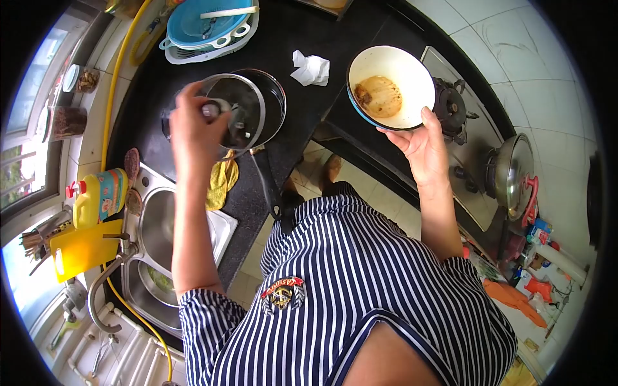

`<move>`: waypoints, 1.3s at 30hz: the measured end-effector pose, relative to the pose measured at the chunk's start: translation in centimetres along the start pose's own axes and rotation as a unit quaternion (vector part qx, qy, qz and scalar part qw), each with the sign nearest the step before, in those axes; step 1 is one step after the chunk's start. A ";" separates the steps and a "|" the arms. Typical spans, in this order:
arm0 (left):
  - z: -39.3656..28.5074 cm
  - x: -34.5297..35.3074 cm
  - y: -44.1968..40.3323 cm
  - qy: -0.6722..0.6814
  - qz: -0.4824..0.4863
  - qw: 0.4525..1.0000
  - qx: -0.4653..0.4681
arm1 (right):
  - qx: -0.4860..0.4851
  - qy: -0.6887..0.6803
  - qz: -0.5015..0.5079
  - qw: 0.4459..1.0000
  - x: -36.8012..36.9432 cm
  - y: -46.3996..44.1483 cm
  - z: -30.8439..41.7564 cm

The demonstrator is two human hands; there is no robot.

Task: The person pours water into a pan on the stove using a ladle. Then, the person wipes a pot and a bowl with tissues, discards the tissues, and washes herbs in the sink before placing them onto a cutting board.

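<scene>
The shirt point(351, 257) could bump the handle point(264, 175) of the pan point(276, 96), upper left, and swing it. The glass lid point(250, 114), partly over it, could drop if the left hand point(195, 125), pinching its knob point(214, 110), slips. Upper right, the bowl point(412, 80), gripped by the right hand point(421, 145), might shed residue point(381, 96) if tipped.

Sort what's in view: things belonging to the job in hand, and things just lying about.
Apparently in the job:
lid, in the left hand
bowl, in the right hand
pan, under the lid

Lying about:
crumpled paper
cloth
yellow bottle
yellow board
basin
</scene>
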State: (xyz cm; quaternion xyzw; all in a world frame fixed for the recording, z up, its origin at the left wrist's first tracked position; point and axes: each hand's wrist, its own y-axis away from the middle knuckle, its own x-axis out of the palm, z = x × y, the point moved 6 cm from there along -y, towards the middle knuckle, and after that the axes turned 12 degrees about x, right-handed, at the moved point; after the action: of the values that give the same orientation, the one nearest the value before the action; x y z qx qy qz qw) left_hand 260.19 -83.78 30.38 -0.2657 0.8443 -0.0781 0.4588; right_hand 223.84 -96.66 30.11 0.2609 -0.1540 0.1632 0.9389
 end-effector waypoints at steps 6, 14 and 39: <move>-0.6 4.8 -0.4 -0.007 0.023 0.999 0.038 | -0.008 0.001 -0.015 1.000 -0.4 1.1 0.5; 0.4 4.7 -0.1 0.003 0.012 0.999 0.044 | 0.003 -0.004 -0.015 1.000 -0.9 1.5 -0.4; -6.4 7.1 12.0 0.460 0.219 0.728 -0.459 | -0.055 -0.049 -0.112 0.991 -6.4 5.5 2.8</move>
State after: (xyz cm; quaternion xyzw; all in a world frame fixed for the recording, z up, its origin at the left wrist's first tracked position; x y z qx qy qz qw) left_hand 247.34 -77.98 24.29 -0.1835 0.9197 0.3086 -0.1590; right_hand 215.34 -95.13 32.36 0.2319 -0.1787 0.0346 0.9556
